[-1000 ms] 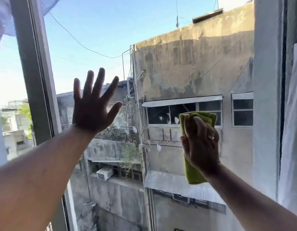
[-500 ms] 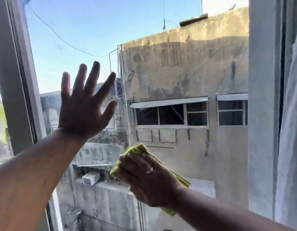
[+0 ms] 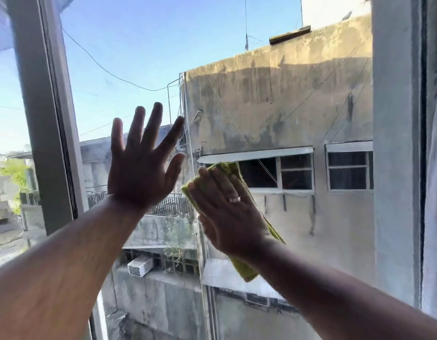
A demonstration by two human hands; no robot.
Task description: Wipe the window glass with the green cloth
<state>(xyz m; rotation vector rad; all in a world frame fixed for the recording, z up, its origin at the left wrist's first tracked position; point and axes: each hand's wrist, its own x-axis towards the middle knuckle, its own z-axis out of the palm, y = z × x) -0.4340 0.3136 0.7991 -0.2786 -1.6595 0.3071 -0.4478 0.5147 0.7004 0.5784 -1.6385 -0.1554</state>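
Note:
The window glass (image 3: 274,99) fills the middle of the view, with a weathered concrete building behind it. My right hand (image 3: 227,212) presses the folded green cloth (image 3: 244,267) flat against the glass near the centre; the cloth shows above my fingertips and below my wrist. My left hand (image 3: 144,168) rests open on the glass just left of it, fingers spread and pointing up. The two hands are nearly touching.
A grey vertical window frame (image 3: 46,114) stands at the left, with another pane beyond it. The right frame post (image 3: 396,143) and a pale curtain (image 3: 435,192) border the right side.
My right hand has carried the green cloth up from the lower middle of the pane to beside my left hand. A second ago it was farther right. My left hand stays spread on the glass.

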